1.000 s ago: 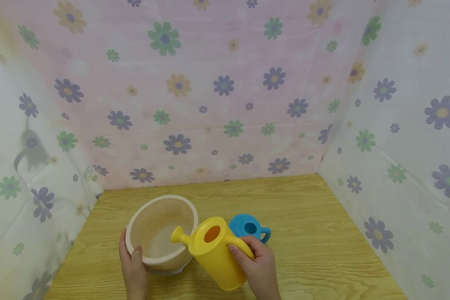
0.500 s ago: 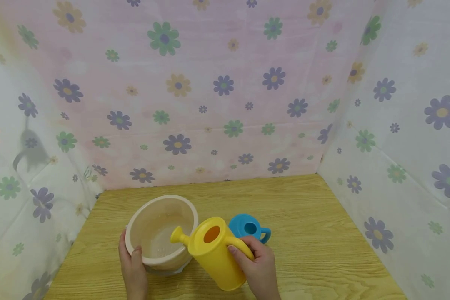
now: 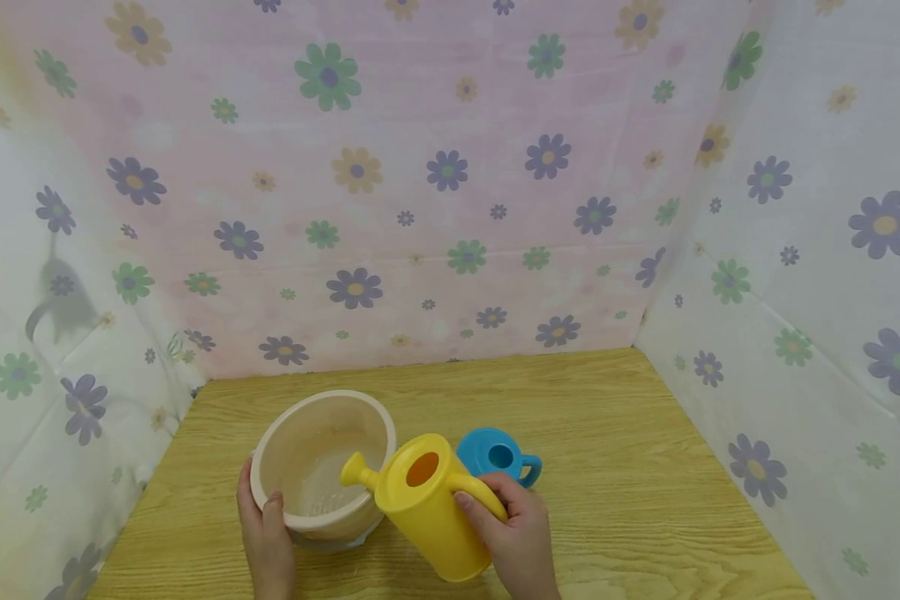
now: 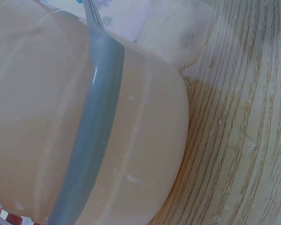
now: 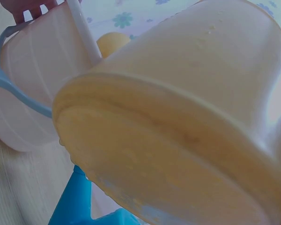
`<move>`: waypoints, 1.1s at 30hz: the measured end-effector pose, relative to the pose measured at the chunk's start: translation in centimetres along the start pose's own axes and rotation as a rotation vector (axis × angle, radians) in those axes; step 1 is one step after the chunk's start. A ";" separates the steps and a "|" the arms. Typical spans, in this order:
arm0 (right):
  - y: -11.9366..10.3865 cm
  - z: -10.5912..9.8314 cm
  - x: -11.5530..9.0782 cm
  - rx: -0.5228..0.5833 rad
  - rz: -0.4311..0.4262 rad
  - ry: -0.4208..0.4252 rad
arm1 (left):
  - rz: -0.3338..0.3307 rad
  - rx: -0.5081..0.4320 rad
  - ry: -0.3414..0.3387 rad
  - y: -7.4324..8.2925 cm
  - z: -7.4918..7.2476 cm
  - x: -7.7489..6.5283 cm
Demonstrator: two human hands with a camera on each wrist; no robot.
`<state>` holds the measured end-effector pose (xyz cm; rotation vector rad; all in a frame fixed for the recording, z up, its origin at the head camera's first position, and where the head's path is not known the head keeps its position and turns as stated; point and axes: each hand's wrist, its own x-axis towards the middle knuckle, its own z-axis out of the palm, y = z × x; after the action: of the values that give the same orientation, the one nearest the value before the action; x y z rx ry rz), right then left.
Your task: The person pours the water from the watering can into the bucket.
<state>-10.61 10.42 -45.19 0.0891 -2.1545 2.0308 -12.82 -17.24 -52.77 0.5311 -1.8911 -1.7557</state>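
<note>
A beige bucket (image 3: 337, 397) stands at the left of the table, tilted a little. My left hand (image 3: 266, 533) holds its near left rim, thumb over the edge. A grey-blue bucket handle (image 4: 98, 108) hangs down the outside in the left wrist view. With my right hand (image 3: 513, 529) I grip the handle of a yellow watering can (image 3: 438, 525). The can leans left, its sprinkler head over the bucket's opening, and thin streaks of water fall inside. Drops cling to the can's wet base (image 5: 145, 150) in the right wrist view.
Behind the yellow can, a blue watering can (image 3: 487, 450) stands on the wood-grain table (image 3: 615, 433), its handle close to my right fingers. Water drops (image 4: 253, 145) dot the tabletop beside the bucket. Flower-print cloth (image 3: 450, 225) encloses the back and both sides.
Water streaks below the sprinkler head show more clearly and longer now than a second ago. Both hands, the bucket and the yellow can keep nearly the same position.
</note>
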 end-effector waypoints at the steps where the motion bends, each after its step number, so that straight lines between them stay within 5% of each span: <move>1: 0.0 0.0 0.0 0.000 0.001 0.000 | -0.001 0.002 0.000 0.0 0.0 0.0; 33: -0.6 0.1 -0.2 0.001 0.037 -0.018 | -0.012 -0.011 -0.004 0.2 0.1 -0.1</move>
<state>-10.37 10.31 -44.68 0.0684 -2.1816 2.0581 -12.72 -17.09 -52.55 0.5363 -1.8841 -1.7744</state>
